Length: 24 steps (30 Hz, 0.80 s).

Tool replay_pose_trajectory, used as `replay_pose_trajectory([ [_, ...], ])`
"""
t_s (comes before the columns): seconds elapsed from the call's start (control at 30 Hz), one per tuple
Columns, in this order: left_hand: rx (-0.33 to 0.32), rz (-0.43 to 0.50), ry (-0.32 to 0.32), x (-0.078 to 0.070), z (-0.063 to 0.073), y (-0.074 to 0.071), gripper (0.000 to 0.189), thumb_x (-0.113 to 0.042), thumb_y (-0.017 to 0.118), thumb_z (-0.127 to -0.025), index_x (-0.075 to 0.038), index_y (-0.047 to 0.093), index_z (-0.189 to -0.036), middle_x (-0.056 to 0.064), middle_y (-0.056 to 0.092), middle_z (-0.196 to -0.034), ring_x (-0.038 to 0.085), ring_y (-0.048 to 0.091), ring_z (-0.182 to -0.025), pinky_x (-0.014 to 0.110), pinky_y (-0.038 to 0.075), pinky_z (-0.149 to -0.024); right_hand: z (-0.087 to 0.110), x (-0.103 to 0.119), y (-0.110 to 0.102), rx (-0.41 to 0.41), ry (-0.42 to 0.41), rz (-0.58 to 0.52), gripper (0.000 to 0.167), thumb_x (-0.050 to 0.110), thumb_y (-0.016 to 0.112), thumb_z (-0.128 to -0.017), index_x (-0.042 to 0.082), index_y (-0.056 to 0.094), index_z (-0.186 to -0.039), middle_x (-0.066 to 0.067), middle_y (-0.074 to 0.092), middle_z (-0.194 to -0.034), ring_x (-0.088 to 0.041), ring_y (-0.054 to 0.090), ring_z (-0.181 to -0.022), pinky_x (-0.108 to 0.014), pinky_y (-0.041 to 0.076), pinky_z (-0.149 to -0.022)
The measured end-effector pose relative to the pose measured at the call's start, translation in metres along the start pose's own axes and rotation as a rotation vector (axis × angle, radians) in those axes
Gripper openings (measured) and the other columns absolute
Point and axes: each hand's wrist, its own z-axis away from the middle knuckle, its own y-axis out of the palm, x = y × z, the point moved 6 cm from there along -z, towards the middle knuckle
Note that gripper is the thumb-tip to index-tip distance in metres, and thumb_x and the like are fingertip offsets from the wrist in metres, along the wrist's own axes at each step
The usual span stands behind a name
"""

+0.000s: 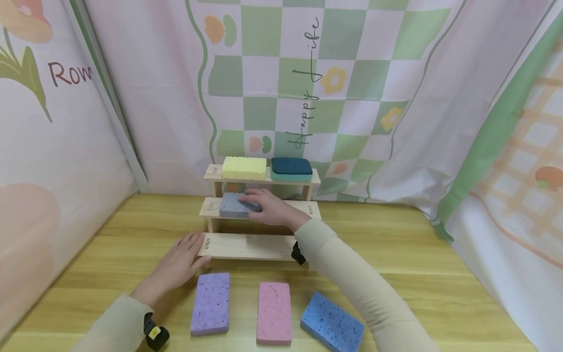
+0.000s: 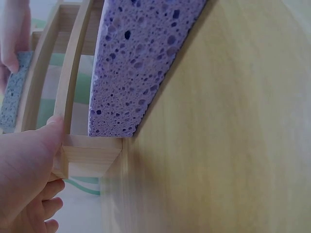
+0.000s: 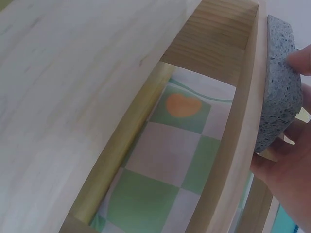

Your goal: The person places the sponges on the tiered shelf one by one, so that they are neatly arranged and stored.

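A three-tier wooden step rack (image 1: pixel 250 246) stands on the table. On its middle tier, toward the left, lies a grey-blue sponge (image 1: pixel 230 206). My right hand (image 1: pixel 277 210) grips that sponge by its right end, thumb at the front side and fingers over the top; the right wrist view has the sponge (image 3: pixel 281 82) flat on the board. With my left hand (image 1: pixel 178 261) I hold the left end of the lowest tier. In the left wrist view the thumb of my left hand (image 2: pixel 29 179) presses the board's edge, with the other fingers curled at its end.
A yellow sponge (image 1: pixel 244 168) and a teal sponge with a dark top (image 1: pixel 291 169) sit on the top tier. In front of the rack lie a purple sponge (image 1: pixel 211 304), a pink sponge (image 1: pixel 274 313) and a blue sponge (image 1: pixel 332 322). Patterned curtains (image 1: pixel 352 107) hang behind the table.
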Motion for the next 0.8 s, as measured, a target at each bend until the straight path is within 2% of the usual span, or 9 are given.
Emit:
replay_pose_trajectory([
  [0.23,-0.008,0.005,0.002,-0.0013,-0.0001,-0.0011,0.062,-0.031,0.052,-0.094,0.013,0.035,-0.134,0.029,0.036,-0.137,0.045,0.030,-0.126,0.056,0.020,-0.104,-0.0027,-0.0027,0.0012,0.018,0.018,-0.003,0.049,0.018,0.053,-0.091,0.016,0.042,-0.139,-0.010,0.027,-0.147,-0.026,0.021,-0.135,-0.040,0.025,-0.107],
  [0.8,-0.021,0.002,0.006,-0.0018,0.0009,-0.0018,0.062,-0.030,0.053,-0.094,0.013,0.035,-0.133,0.029,0.036,-0.136,0.045,0.031,-0.125,0.057,0.022,-0.103,-0.0038,-0.0001,0.0010,0.042,0.039,0.002,0.049,0.019,0.052,-0.092,0.017,0.041,-0.139,-0.011,0.026,-0.148,-0.025,0.020,-0.135,-0.040,0.024,-0.107],
])
